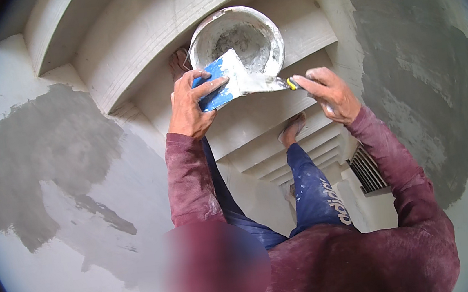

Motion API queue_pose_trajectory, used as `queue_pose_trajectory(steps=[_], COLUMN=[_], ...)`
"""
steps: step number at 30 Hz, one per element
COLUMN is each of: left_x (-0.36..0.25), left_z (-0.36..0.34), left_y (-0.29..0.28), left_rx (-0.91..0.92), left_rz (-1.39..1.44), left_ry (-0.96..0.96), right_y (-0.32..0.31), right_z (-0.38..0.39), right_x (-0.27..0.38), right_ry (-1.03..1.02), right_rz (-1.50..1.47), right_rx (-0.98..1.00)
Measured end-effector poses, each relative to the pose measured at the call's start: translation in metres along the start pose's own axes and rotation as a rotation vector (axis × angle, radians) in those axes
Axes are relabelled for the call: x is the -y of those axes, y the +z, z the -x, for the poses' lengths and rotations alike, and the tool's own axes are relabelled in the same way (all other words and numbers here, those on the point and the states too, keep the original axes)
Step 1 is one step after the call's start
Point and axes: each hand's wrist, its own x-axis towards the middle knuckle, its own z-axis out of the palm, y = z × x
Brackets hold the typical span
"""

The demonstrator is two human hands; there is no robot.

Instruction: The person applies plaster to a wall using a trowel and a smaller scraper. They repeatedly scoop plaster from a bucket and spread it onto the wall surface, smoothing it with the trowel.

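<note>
Left hand [189, 107], fingers clamped, had the blue spreader [220, 97]; right hand [333, 96], fingers curled tight, gripped the scraper [273, 84], its blade meeting the spreader's smeared edge, at the near rim of the bucket [277, 41]!

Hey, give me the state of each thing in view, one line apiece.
Left hand, gripping the blue spreader.
Right hand, gripping the putty knife.
Blue spreader, smeared white along its edge.
Putty knife, blade coated white.
Bucket, open-topped, crusted inside.
Left wall patch, grey, ragged-edged.
Right wall patch, grey, streaked.
Trousers, spotted white.
</note>
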Motion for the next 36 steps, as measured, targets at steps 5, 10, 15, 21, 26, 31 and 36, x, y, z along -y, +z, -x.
queue_pose_trajectory(steps=[5, 10, 15, 21, 26, 31, 36], left_x=[0.001, 0.006, -0.016, -0.016, -0.006, -0.006, -0.003], left_z=[0.003, -0.015, -0.034, -0.040, -0.043, -0.043, -0.054], left_y=[-0.007, -0.045, -0.079, -0.103, -0.109, -0.121, -0.122], left_rx=[0.115, -0.282, -0.565, -0.610, -0.705, -0.657, -0.673], left_rz=[0.232, 0.414, 0.841, 1.312, 1.502, 1.391, 1.464], left_ry=[0.013, -0.078, -0.279, -0.294, -0.319, -0.372, -0.309], right_y=[0.018, 0.054, 0.083, 0.114, 0.132, 0.150, 0.153], right_z=[-0.048, -0.104, -0.139, -0.153, -0.166, -0.164, -0.170], right_x=[-0.042, -0.056, -0.057, -0.060, -0.072, -0.064, -0.093], right_ry=[0.116, 0.197, 0.151, 0.168, 0.336, 0.401, 0.556], right_rz=[0.141, 0.380, 0.592, 0.516, 0.441, 0.348, 0.037], right_rx=[0.150, 0.319, 0.475, 0.547, 0.557, 0.465, 0.531])
